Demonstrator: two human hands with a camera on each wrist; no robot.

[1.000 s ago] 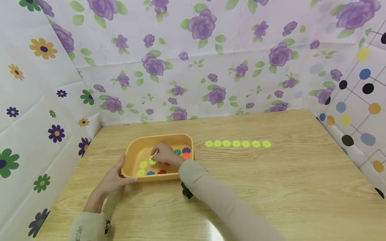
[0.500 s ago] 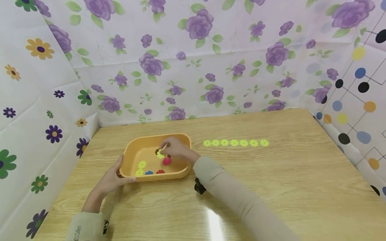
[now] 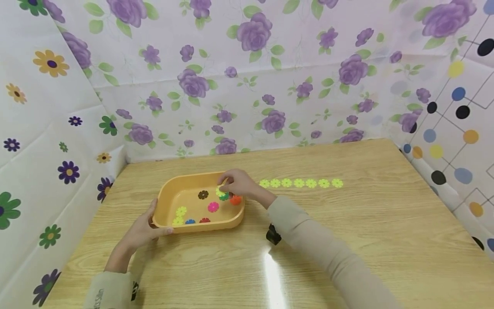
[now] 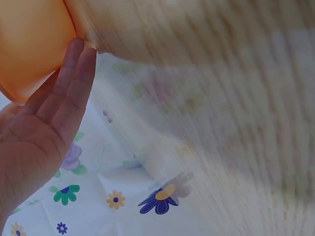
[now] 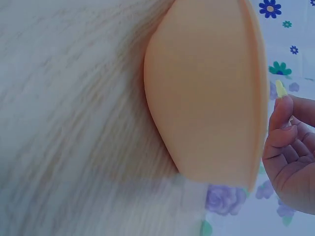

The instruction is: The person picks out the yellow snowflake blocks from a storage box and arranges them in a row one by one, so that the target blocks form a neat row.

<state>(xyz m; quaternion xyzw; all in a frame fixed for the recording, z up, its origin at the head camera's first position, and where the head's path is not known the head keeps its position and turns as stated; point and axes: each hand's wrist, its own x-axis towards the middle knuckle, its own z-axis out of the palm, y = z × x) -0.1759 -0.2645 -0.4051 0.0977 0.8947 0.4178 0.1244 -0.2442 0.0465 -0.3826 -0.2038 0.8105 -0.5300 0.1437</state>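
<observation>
An orange plastic tray (image 3: 190, 199) stands on the table. My left hand (image 3: 140, 229) holds its near left corner, thumb on the rim; in the left wrist view the fingers (image 4: 74, 83) lie along the tray's outer wall. Over the tray's right end, my right hand (image 3: 242, 184) pinches a yellow flower-shaped plastic disc (image 5: 281, 88) between thumb and finger. Below that hand lie a green disc (image 3: 224, 197) and an orange disc (image 3: 236, 200). The tray also holds brown (image 3: 203, 195), pink (image 3: 213, 207), blue (image 3: 190, 222), red (image 3: 205, 220) and yellow discs (image 3: 181, 211).
Several yellow discs (image 3: 299, 183) form a straight row on the wooden table (image 3: 347, 231), right of the tray. Flower-printed sheets (image 3: 231, 86) hang behind and at the left; a dotted sheet (image 3: 455, 141) hangs at the right.
The right hand has lifted the yellow disc and moved it rightward across the tray, uncovering the brown and pink discs. The left hand stays on the tray's corner.
</observation>
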